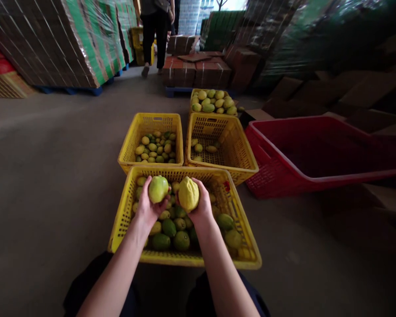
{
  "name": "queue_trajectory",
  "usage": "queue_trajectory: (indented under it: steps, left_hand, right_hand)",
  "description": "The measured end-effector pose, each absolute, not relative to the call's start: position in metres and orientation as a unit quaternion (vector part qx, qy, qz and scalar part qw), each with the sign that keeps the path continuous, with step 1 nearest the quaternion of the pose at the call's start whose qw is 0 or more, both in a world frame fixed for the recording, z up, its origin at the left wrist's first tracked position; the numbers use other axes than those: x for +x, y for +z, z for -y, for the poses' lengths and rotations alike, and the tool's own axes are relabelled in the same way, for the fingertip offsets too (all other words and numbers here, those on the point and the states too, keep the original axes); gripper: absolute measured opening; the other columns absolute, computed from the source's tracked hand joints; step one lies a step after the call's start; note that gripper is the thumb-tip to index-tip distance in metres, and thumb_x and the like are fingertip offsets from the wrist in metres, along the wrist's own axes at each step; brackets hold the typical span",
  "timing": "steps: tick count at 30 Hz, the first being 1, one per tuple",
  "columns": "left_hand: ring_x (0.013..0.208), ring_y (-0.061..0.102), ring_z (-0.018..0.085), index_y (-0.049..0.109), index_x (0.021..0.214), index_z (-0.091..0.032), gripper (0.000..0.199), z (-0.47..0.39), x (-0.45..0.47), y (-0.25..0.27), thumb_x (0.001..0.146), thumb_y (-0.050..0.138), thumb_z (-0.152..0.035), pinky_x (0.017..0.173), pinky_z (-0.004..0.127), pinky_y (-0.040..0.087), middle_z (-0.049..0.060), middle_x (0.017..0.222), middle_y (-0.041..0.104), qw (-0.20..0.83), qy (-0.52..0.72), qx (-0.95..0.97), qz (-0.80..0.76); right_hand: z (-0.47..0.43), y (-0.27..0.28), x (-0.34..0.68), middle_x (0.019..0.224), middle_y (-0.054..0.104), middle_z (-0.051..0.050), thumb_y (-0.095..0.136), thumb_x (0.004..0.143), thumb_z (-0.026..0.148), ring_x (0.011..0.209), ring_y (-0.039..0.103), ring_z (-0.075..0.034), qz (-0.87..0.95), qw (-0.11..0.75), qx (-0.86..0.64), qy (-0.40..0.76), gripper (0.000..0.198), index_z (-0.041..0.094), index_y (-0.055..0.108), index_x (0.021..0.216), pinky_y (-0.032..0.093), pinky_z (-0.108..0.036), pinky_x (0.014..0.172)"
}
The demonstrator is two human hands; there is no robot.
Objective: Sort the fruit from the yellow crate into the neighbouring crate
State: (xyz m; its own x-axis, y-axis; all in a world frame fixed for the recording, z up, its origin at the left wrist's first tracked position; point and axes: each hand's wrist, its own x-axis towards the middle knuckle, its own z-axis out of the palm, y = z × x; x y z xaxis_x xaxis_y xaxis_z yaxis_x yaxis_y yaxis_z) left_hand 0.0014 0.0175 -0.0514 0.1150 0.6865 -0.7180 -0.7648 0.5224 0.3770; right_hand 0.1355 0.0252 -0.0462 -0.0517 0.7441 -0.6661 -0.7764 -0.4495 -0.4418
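From my remote seat, I have the left grip (pixel 148 207) curled partway around a yellow-green fruit (pixel 158 189), its skin smooth and its top turned up to the camera. The right grip (pixel 200 204) is curved about a yellow fruit (pixel 188 194), ridged and lumpier, with the thumb side to the outside. The two fruits stand side by side, apart, above the near yellow crate (pixel 231 263), where loose fruit (pixel 181 241) of green and yellow lies.

I judge the step in hand to be looking over and comparing the pair. Any next move calls for keeping both cupped without squeezing, clearing the crate rim, and loosening the fingers only low down, so that nothing drops and bruises.

Just beyond, the left yellow crate (pixel 155 124) holds many smaller fruits, while the right yellow crate (pixel 232 132) has only a few in its near-left part. Behind that one sits a heap of fruit (pixel 208 108); a red basket (pixel 267 176) stands to the right. Farther off, a person (pixel 153 35) stands near stacked boxes (pixel 201 72).
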Motion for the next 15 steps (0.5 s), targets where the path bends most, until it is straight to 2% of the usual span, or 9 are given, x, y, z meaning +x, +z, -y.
queue_trajectory:
  steps: [2, 5, 8, 12, 15]
  left_hand:
    - [0.049, 0.068, 0.019, 0.066, 0.104, -0.008, 0.052, -0.018, 0.001, -0.051, 0.099, 0.041, -0.053, 0.042, 0.026, 0.057, 0.01, 0.069, 0.072, 0.757, 0.486, -0.042, -0.436]
    - [0.048, 0.068, 0.018, 0.065, 0.111, -0.006, 0.057, -0.018, -0.001, -0.052, 0.101, 0.034, -0.053, 0.038, 0.023, 0.054, 0.012, 0.072, 0.073, 0.761, 0.503, -0.027, -0.409]
    - [0.045, 0.065, 0.016, 0.062, 0.121, -0.006, 0.057, -0.019, -0.005, -0.054, 0.101, 0.036, -0.052, 0.033, 0.019, 0.049, 0.012, 0.075, 0.073, 0.781, 0.498, -0.029, -0.376]
    - [0.056, 0.069, 0.019, 0.057, 0.131, -0.004, 0.052, -0.017, -0.003, -0.062, 0.101, 0.035, -0.041, 0.046, 0.024, 0.058, 0.014, 0.075, 0.072, 0.805, 0.487, -0.049, -0.336]
    - [0.06, 0.071, 0.02, 0.057, 0.133, -0.01, 0.042, -0.017, 0.003, -0.068, 0.101, 0.038, -0.029, 0.05, 0.027, 0.061, 0.012, 0.077, 0.073, 0.78, 0.516, -0.054, -0.349]
  right_hand:
    - [-0.026, -0.048, 0.134, 0.056, 0.065, -0.001, 0.052, 0.088, 0.033, 0.05, 0.062, -0.017, -0.029, 0.513, -0.449, 0.732, 0.024, 0.019, 0.063, 0.07, 0.056, -0.028, 0.05]
    - [-0.027, -0.054, 0.133, 0.054, 0.064, 0.001, 0.052, 0.089, 0.032, 0.047, 0.061, -0.015, -0.044, 0.53, -0.456, 0.714, 0.023, 0.021, 0.062, 0.072, 0.054, -0.026, 0.047]
    - [-0.027, -0.057, 0.138, 0.052, 0.063, 0.002, 0.055, 0.086, 0.032, 0.043, 0.058, -0.014, -0.055, 0.558, -0.455, 0.691, 0.02, 0.022, 0.06, 0.07, 0.054, -0.026, 0.048]
    - [-0.027, -0.054, 0.144, 0.053, 0.065, -0.001, 0.048, 0.089, 0.033, 0.044, 0.06, -0.016, -0.096, 0.546, -0.45, 0.7, 0.024, 0.021, 0.061, 0.072, 0.058, -0.03, 0.051]
    - [-0.027, -0.052, 0.143, 0.056, 0.067, -0.002, 0.042, 0.091, 0.03, 0.05, 0.065, -0.018, -0.119, 0.541, -0.444, 0.704, 0.026, 0.021, 0.061, 0.075, 0.06, -0.033, 0.056]
